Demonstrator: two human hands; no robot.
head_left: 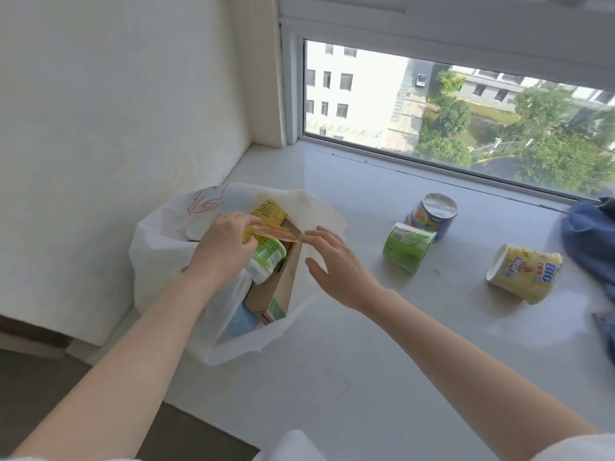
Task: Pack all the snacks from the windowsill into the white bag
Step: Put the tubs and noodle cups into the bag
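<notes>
Three snack cups (408, 246) lie on the windowsill (349, 344) — right of the white bag (159, 247). Left hand (223, 246) pinches an orange packet (278, 233) over it; right hand (336, 265) spread wide.

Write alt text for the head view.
The left hand holds a small orange packet over the open white bag while the right hand hovers open beside it. Three snack cups remain on the windowsill.

Upper-floor room: white windowsill (366, 327), window (466, 121) overlooking buildings and trees
</notes>
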